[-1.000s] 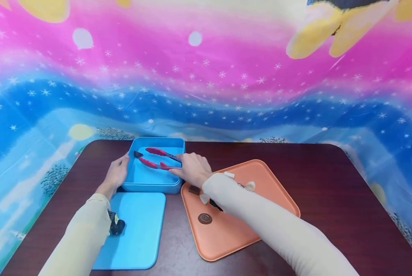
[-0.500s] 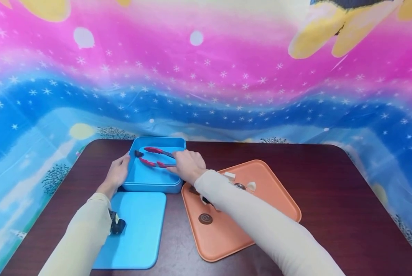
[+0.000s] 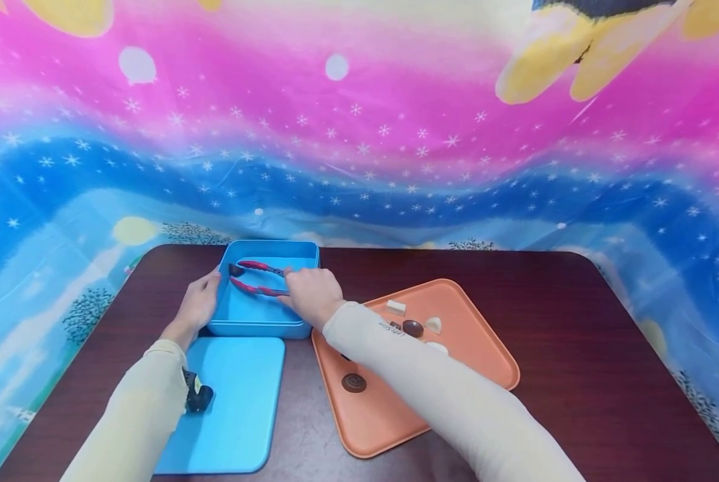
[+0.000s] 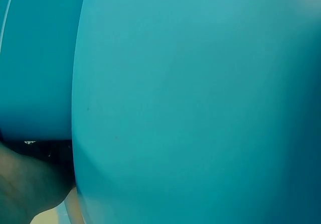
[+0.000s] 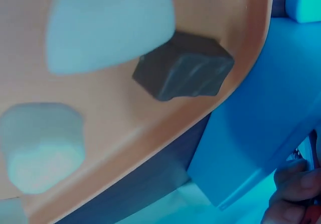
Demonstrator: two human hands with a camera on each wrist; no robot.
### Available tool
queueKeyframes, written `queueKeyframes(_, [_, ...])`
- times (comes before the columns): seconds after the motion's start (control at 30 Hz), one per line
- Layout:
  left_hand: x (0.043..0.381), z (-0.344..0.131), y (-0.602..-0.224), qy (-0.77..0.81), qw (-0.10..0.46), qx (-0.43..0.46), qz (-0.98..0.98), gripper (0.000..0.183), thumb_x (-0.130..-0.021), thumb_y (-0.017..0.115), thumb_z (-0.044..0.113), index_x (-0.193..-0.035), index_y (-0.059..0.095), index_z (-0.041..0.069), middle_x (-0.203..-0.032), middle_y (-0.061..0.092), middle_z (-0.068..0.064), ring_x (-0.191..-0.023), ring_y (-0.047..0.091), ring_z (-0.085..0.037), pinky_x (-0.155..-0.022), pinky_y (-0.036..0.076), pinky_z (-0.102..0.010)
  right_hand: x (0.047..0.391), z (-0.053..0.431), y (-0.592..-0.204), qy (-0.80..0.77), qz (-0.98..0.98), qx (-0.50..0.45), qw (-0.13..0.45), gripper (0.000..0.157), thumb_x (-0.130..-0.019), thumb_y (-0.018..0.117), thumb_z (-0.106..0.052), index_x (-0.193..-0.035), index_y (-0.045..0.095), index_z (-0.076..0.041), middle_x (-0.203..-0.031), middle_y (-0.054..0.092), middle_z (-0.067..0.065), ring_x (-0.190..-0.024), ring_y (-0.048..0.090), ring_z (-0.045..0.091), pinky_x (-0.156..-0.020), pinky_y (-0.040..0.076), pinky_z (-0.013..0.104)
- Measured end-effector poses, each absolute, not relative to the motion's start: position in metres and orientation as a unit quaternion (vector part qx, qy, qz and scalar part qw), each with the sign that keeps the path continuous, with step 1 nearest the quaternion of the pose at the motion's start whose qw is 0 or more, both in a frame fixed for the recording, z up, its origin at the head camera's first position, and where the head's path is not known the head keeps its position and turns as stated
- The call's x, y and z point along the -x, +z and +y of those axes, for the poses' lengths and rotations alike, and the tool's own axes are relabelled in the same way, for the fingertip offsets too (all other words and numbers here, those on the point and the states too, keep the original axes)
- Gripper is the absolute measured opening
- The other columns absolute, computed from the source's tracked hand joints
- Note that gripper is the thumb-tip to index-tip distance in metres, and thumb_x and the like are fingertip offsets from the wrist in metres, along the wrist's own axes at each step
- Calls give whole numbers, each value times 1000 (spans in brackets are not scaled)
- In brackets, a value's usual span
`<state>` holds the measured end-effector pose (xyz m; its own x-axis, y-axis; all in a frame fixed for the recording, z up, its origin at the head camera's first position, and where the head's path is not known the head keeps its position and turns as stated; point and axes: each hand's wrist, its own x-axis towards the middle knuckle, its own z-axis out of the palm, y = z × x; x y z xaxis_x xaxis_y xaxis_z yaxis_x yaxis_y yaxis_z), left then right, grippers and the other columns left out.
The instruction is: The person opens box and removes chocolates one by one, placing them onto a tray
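Observation:
My right hand (image 3: 314,294) grips a pair of tongs (image 3: 260,291) with red tips, reaching into the blue box (image 3: 257,328). The tongs' tips stand apart, and a small dark chocolate-like piece (image 3: 235,270) lies at their ends by the box's left wall. Whether the tips touch it, I cannot tell. My left hand (image 3: 198,304) rests along the outside of the box's left wall, its fingertips near the rim. In the right wrist view, part of the right hand (image 5: 296,194) shows beside the blue box (image 5: 261,98).
An orange tray (image 3: 389,435) right of the box bears a brown swirled disc (image 3: 354,383), a dark oval (image 3: 413,328) and several white pieces. A blue lid (image 3: 239,415) lies in front of the box. My right forearm covers part of the tray.
My right hand has moved left with the tongs, bringing their tips close around the dark piece. The left hand has stayed at the box's wall.

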<state>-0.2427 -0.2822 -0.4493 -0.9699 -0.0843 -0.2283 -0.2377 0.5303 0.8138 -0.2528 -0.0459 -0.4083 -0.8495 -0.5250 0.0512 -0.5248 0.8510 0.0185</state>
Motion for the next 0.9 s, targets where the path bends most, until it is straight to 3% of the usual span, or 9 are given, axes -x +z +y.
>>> queueKeyframes(0.13, [245, -281, -449, 479, 79, 87, 870, 62, -110, 12, 46, -163, 5, 13, -171, 5, -15, -158, 4, -44, -125, 12, -66, 252, -48, -408, -1, -964, -264, 28, 55, -97, 60, -54, -143, 60, -23, -60, 57, -5, -57, 61, 9, -47, 50, 23])
queueKeyframes(0.37, [242, -278, -450, 480, 82, 89, 869, 62, -111, 12, 45, -163, 6, 13, -171, 6, -15, -157, 5, -44, -125, 13, -65, 249, -40, -402, 69, -967, -244, 5, 39, -97, 62, -52, -116, 72, -19, -61, 58, -3, -54, 58, 9, -45, 47, 22])
queueKeyframes(0.7, [241, -284, -447, 477, 80, 84, 871, 63, -110, 11, 47, -163, 3, 12, -171, 3, -16, -157, 3, -45, -125, 12, -67, 244, -16, -393, 132, -963, -234, -19, 53, -97, 62, -52, -141, 61, -22, -60, 59, 0, -50, 56, 11, -41, 44, 24])
queueKeyframes(0.9, [244, -279, -448, 479, 84, 74, 871, 64, -110, 12, 47, -163, 4, 11, -171, 4, -17, -157, 3, -45, -126, 12, -65, 236, 6, -395, 167, -960, -223, -20, 56, -96, 64, -51, -143, 60, -21, -61, 58, -1, -49, 53, 11, -39, 39, 23])
